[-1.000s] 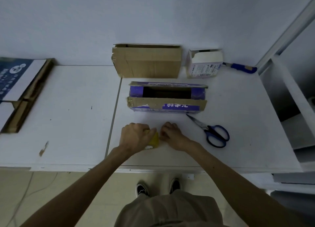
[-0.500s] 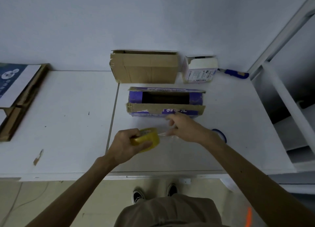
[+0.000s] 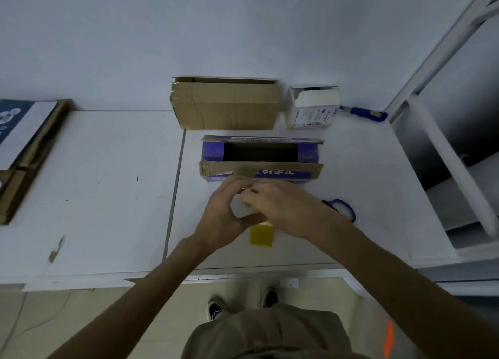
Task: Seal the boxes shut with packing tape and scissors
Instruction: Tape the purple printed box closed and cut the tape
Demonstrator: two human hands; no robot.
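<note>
Hands, both yours, meet above the near part of the surface (image 3: 108, 196).
- Left hand (image 3: 221, 218): fingers curled round the yellow tape roll (image 3: 261, 235), gripping it. The roll's lower edge shows below your palms, clear of the surface.
- Right hand (image 3: 286, 210): fingers bent down onto the upper part of the roll, fingertips against the left hand's. A pale patch shows between the two hands. You cannot tell whether a loose end of tape is pinched there.
- Purple box (image 3: 212, 153): just beyond your fingertips, top open, dark inside. Its near flap (image 3: 259, 168) is folded outward, showing brown with old tape on it.
- Brown cardboard box (image 3: 225, 106): farther beyond the purple box, against the wall, top flaps not fully closed.
- Small white carton (image 3: 313, 107): beyond your right hand, beside the brown box, top open.
- Blue-handled cutter (image 3: 367, 113): right of the white carton, lying flat.
- Scissors (image 3: 343, 207): just right of your right wrist. Only the blue handle loops show; the blades are hidden behind the arm.
- Flattened cardboard (image 3: 29, 153): well to the left of your left hand, at the surface's edge.
</note>
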